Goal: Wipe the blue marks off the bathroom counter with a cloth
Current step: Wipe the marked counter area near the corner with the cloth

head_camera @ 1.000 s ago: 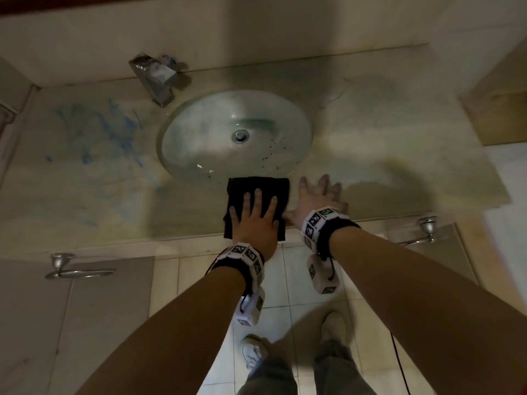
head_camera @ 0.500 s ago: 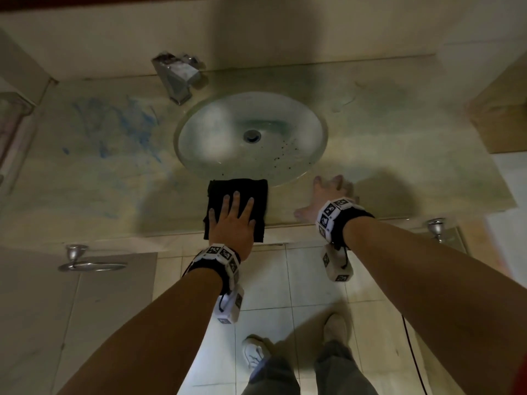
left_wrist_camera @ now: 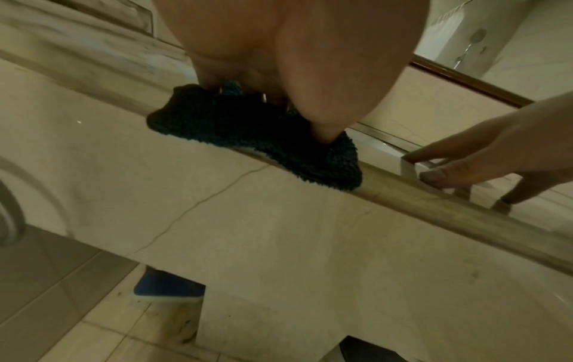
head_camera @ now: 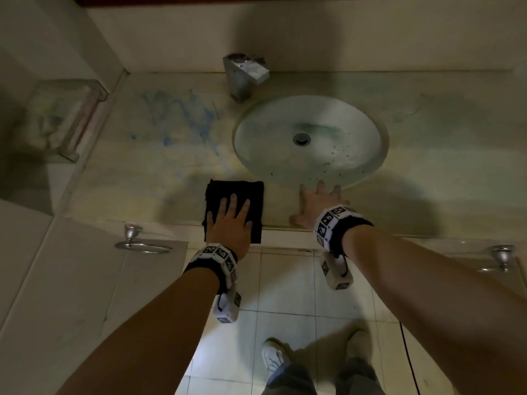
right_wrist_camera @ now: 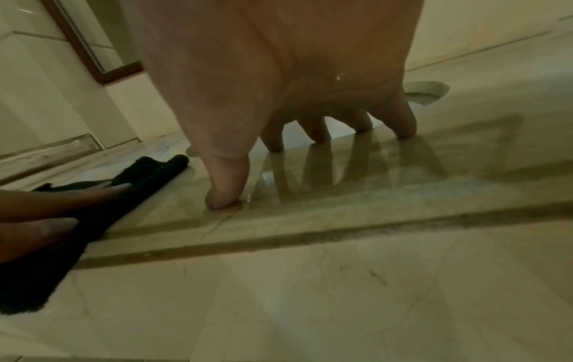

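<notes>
A folded black cloth (head_camera: 251, 195) lies on the marble counter (head_camera: 142, 178) near its front edge, left of the sink; its near end hangs over the edge. My left hand (head_camera: 231, 220) presses flat on it with straight, spread fingers. In the left wrist view the cloth (left_wrist_camera: 217, 127) shows under the palm. Blue marks (head_camera: 188, 118) smear the counter farther back and to the left, apart from the cloth. My right hand (head_camera: 316, 203) rests open on the bare counter in front of the basin, its fingertips (right_wrist_camera: 223, 198) on the stone. The right wrist view catches the cloth (right_wrist_camera: 145, 176) at left.
An oval sink (head_camera: 310, 141) sits in the counter's middle, with a metal tap (head_camera: 243, 78) behind it. A clear tray (head_camera: 62, 118) stands at the far left by the wall. Cabinet handles (head_camera: 142, 246) sit below the counter edge. My shoes (head_camera: 273, 357) stand on the tiled floor.
My left hand has slid the cloth leftward along the front edge, away from the right hand and toward the blue marks. The right hand has stayed planted in front of the sink.
</notes>
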